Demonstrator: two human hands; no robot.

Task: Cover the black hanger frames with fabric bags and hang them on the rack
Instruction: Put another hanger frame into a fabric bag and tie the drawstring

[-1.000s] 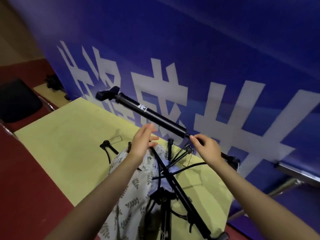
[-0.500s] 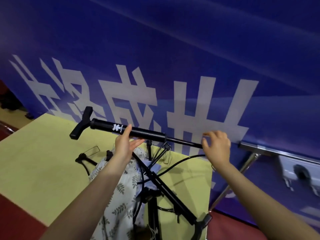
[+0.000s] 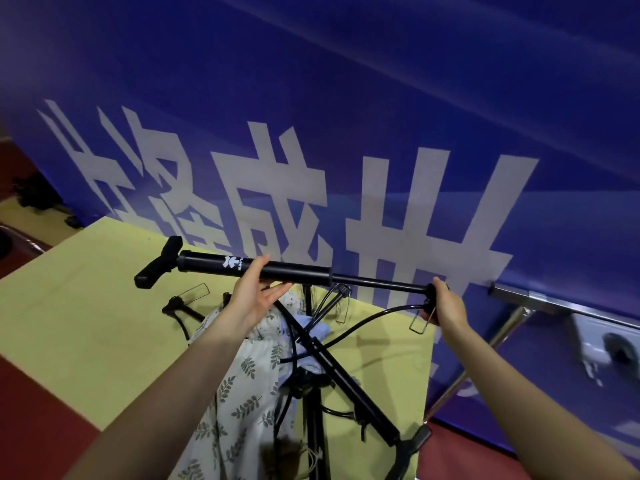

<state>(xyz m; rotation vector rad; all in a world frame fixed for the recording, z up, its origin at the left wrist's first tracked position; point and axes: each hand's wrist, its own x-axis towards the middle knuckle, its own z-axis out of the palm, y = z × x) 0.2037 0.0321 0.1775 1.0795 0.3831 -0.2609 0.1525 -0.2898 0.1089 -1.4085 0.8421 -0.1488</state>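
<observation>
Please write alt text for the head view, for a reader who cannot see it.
A person's left hand cups the thick black rack bar from below while the right hand grips its thin end. Below hang a leaf-print fabric bag and black hanger frames, before a blue banner.

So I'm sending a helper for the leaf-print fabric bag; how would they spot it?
Start at the blue banner with white characters, then drop to the black rack bar before it. Below the left hand hangs the fabric bag, the only white cloth with grey-green leaf sprigs.
</observation>
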